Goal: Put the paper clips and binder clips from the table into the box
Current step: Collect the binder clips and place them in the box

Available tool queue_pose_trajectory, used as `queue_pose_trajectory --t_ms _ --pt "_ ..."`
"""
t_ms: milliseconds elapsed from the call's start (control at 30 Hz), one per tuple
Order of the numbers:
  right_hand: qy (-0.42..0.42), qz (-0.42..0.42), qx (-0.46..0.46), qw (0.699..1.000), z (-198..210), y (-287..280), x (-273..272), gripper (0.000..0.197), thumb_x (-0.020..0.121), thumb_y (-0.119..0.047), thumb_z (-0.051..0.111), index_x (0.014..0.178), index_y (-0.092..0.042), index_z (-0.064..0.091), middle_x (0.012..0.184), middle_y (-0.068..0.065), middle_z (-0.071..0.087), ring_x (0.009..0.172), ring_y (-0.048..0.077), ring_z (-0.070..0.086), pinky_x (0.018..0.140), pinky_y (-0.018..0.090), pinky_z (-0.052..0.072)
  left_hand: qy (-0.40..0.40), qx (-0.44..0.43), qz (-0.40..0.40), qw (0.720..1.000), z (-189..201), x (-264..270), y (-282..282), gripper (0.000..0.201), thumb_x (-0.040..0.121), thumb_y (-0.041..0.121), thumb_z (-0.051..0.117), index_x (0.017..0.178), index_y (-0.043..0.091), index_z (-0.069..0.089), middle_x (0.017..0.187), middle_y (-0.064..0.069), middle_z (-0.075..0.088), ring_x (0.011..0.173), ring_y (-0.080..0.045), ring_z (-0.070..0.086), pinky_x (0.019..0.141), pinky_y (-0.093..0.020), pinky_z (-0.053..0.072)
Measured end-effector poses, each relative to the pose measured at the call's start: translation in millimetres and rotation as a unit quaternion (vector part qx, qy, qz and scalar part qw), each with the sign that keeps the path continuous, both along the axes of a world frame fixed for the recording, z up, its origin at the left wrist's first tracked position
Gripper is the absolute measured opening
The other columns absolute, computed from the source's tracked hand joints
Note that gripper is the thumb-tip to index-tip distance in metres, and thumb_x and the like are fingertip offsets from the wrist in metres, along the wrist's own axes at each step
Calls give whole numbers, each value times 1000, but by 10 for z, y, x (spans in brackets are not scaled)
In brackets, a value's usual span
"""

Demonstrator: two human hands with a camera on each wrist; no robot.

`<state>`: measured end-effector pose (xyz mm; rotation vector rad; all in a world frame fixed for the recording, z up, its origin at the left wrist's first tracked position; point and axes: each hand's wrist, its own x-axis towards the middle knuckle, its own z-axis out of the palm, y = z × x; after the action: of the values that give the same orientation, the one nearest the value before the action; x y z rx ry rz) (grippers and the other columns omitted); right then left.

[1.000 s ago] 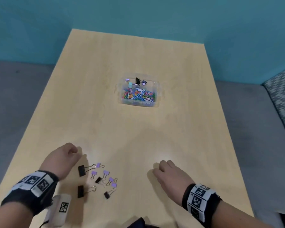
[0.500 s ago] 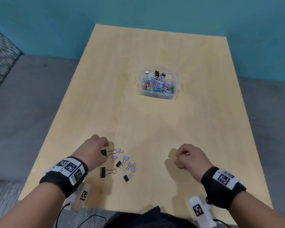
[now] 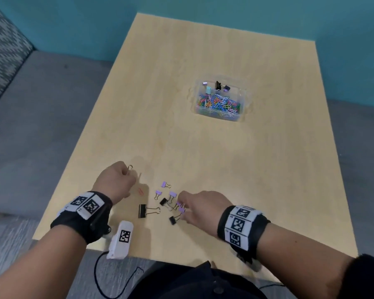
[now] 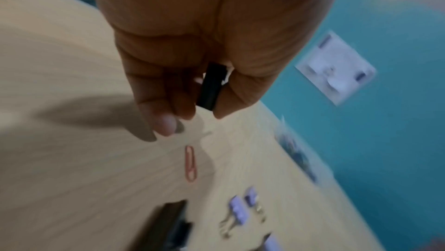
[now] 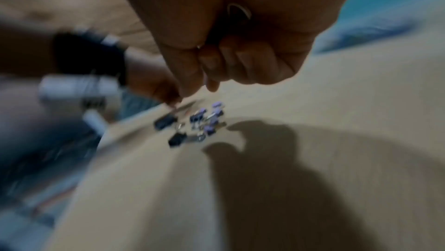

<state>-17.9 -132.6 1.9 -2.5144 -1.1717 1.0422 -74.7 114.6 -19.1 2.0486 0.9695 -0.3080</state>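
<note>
Near the table's front edge lie several binder clips: a large black one (image 3: pixel 143 211), small purple ones (image 3: pixel 165 184) and small black ones (image 3: pixel 172 220). A red paper clip (image 3: pixel 140 190) lies left of them, also seen in the left wrist view (image 4: pixel 190 163). My left hand (image 3: pixel 128 171) hovers above the table and pinches a black binder clip (image 4: pixel 209 87), whose wire handle (image 3: pixel 130 167) sticks out. My right hand (image 3: pixel 183 210) has curled fingers at the pile's right side. A wire loop (image 5: pixel 238 10) shows in its palm. The clear box (image 3: pixel 216 116), far centre, holds coloured paper clips (image 3: pixel 218 103).
A white camera module (image 3: pixel 121 239) hangs under my left wrist at the table's (image 3: pixel 268 169) front edge, and a black cable (image 3: pixel 108 283) trails below it. Grey floor surrounds the table. A teal wall stands behind, and a patterned seat (image 3: pixel 2 50) is at far left.
My left hand has lifted one black binder clip off the table and moved up-left, uncovering the red paper clip. My right hand has crossed left to the pile of clips.
</note>
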Motion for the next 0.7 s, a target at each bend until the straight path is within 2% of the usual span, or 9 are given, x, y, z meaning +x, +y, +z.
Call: queue_pose_trajectory --t_ms 100,167,267,300,367,433,500,600,700 --pt "-42 166 -5 985 -103 222 -132 28 92 -33 53 112 -23 36 69 -2 52 64 25 53 48 30 35 -73 -127 162 976 97 -112 43 9 80 -4 47 76 4 44 80 -26 59 62 -33 65 59 -41 58" --pt "-17 187 -16 982 -180 297 -164 18 91 -25 45 106 -19 36 72 -2 55 65 26 54 47 28 31 -96 -144 164 971 133 -223 47 9 84 -4 46 87 4 50 91 -24 62 63 -32 63 62 -43 57" --pt "28 168 -31 985 -235 314 -174 11 88 -19 35 99 -16 36 84 0 63 65 23 53 49 26 28 -61 -37 -9 997 100 -384 21 11 90 18 51 92 26 58 87 -1 63 60 -17 56 59 -31 46" --pt "8 177 -23 984 -241 317 -183 8 89 -16 40 95 -17 34 80 0 60 62 23 52 48 26 29 -38 25 -100 994 95 -431 1 7 89 32 54 94 31 59 88 6 62 65 -11 56 62 -29 44" --pt "-24 170 -26 985 -239 315 -202 15 90 -19 48 88 -19 33 71 2 55 59 23 52 48 30 37 2 101 -232 967 44 -517 -51 28 81 53 58 103 34 59 91 13 55 77 -5 56 68 -27 44" --pt "10 73 -13 997 -198 299 -192 16 88 -29 53 87 -19 41 73 2 59 63 22 56 53 32 42 35 117 -295 948 -6 -553 -135 47 73 61 64 112 36 54 96 15 50 81 -7 56 72 -29 47" --pt "122 -112 27 986 -138 250 -127 18 77 -34 63 82 -21 50 71 -5 62 59 13 55 51 27 41 58 137 -335 930 -51 -575 -222 53 73 61 65 116 36 48 101 13 47 82 -11 56 70 -31 48" --pt "340 -378 123 852 -102 56 17 21 64 -31 71 72 -20 55 62 1 57 46 15 44 45 23 33 69 166 -360 916 -92 -580 -335 34 80 50 61 103 30 46 98 11 43 75 -16 55 63 -31 46" --pt "521 -531 189 641 -83 -186 153 9 73 -21 61 76 -16 54 70 7 57 53 18 45 46 24 31 43 159 -335 928 -97 -564 -390 28 80 43 62 84 25 41 86 9 43 65 -14 51 57 -31 43"
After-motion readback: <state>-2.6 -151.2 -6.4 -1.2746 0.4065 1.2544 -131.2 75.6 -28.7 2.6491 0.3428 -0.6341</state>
